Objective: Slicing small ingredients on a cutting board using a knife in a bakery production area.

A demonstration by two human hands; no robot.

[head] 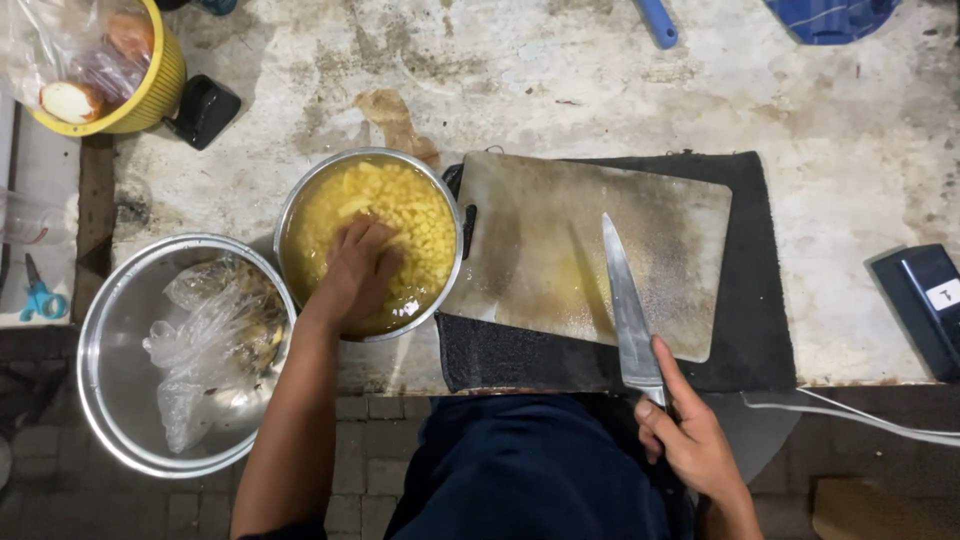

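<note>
My left hand (355, 275) reaches into a steel bowl (296, 200) full of yellow diced pieces in water (410, 215), fingers down among the pieces; what it holds is hidden. My right hand (690, 435) grips the handle of a large kitchen knife (625, 305) at the table's near edge. The blade lies flat, pointing away from me, on a worn wet cutting board (560, 240). The board rests on a dark mat (755, 300).
A bigger steel bowl (115, 330) with crumpled clear plastic sits at the lower left. A yellow bowl (165, 85) holding bagged food stands at the top left, beside a black object (205, 110). Blue items lie along the far edge, and a black device (925, 300) sits at right.
</note>
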